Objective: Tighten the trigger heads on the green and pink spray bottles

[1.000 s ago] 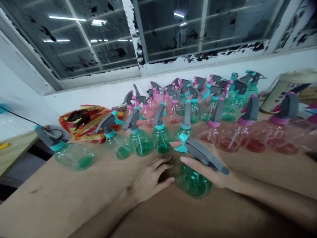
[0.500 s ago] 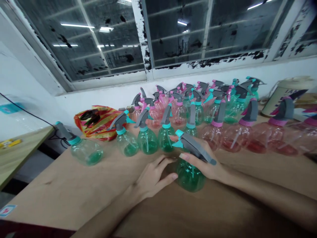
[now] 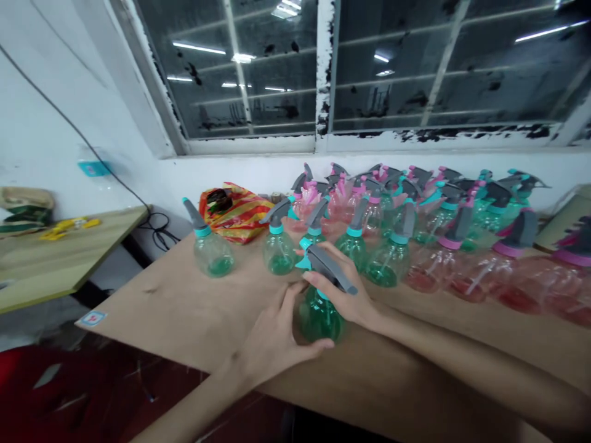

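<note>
A green spray bottle with a grey and turquoise trigger head stands upright in front of me, some green liquid inside. Around its neck, just under the head, my right hand is closed. My left hand curves about the left side of the body, thumb across the near side and fingers behind it, partly hidden. Behind my hands is a row of similar green spray bottles, and pink spray bottles continue it to the right.
More pink and green bottles crowd the back of the brown table below the window. A red and yellow plastic bag lies at the back left, near a lone green bottle. Black cable hangs between this table and a second table.
The view has swung left. My left hand has come from beside the bottle to curve around its body. My right hand stays on the neck.
</note>
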